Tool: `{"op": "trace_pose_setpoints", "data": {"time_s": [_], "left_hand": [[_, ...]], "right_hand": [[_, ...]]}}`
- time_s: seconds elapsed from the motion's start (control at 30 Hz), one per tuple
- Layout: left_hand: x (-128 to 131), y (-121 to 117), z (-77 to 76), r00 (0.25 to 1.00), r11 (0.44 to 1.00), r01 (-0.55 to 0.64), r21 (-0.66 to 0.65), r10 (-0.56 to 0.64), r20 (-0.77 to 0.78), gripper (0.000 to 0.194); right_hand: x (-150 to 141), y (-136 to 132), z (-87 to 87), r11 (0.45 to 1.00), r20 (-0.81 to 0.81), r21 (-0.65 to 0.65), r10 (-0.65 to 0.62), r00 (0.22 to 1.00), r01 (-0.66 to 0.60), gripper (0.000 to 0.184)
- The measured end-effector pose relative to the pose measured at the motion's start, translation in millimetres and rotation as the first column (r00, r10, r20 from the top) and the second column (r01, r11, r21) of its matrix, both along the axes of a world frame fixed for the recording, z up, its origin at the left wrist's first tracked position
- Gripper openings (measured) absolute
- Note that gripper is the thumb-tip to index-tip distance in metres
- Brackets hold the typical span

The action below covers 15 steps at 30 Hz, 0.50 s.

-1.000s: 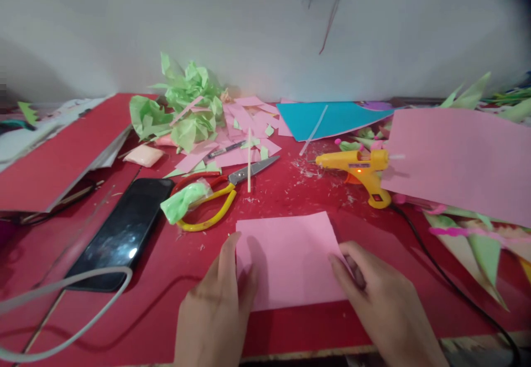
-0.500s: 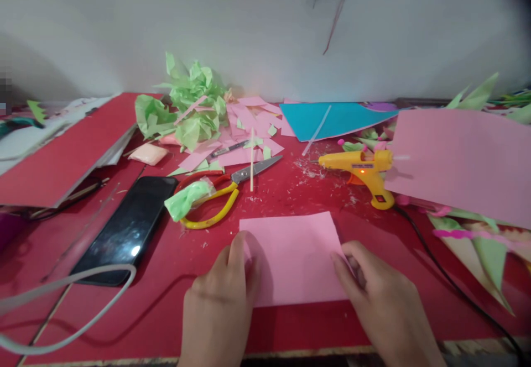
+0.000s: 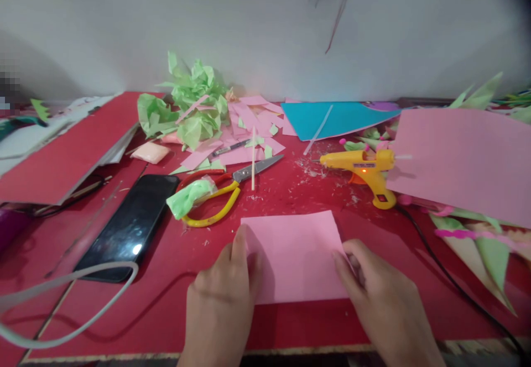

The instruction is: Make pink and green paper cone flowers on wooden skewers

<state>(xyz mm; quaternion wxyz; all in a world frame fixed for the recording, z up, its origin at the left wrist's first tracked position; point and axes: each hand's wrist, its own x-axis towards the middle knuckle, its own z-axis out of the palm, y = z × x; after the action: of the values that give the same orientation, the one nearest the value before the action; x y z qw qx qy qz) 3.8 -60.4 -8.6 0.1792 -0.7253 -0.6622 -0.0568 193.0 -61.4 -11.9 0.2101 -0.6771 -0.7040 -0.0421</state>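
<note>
A pink sheet of paper (image 3: 296,259) lies in front of me near the table's front edge. My left hand (image 3: 226,289) pinches its left edge between thumb and fingers. At the opposite edge, my right hand (image 3: 377,287) has closed on the paper with thumb and bent fingers. Beyond the sheet, scissors (image 3: 211,220) with yellow and red handles lie with their blades pointing right. A bag of light green clay (image 3: 191,197) rests on the handles. A thin pale stick (image 3: 253,162) crosses the blades.
A yellow glue gun (image 3: 365,168), its light lit, lies right with a black cord (image 3: 448,276). Left are a black phone (image 3: 133,223), a white cable loop (image 3: 112,309) and a red folder (image 3: 74,154). Behind are crumpled green paper (image 3: 197,93), pink scraps (image 3: 249,118) and a blue sheet (image 3: 327,121).
Almost nothing differs. The whole view has shifted very slightly, and both hands keep hold of the pink paper's edges.
</note>
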Motion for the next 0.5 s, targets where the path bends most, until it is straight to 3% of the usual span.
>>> {"op": "trace_pose_setpoints", "data": {"time_s": [0.5], "left_hand": [[2.9,-0.8,-3.9,0.999,0.999,-0.04,0.025,0.041,-0.015,0.033]], "right_hand": [[-0.8,-1.0,-1.6,0.999,0.028,-0.013,-0.033,0.999,0.033,0.036]]}}
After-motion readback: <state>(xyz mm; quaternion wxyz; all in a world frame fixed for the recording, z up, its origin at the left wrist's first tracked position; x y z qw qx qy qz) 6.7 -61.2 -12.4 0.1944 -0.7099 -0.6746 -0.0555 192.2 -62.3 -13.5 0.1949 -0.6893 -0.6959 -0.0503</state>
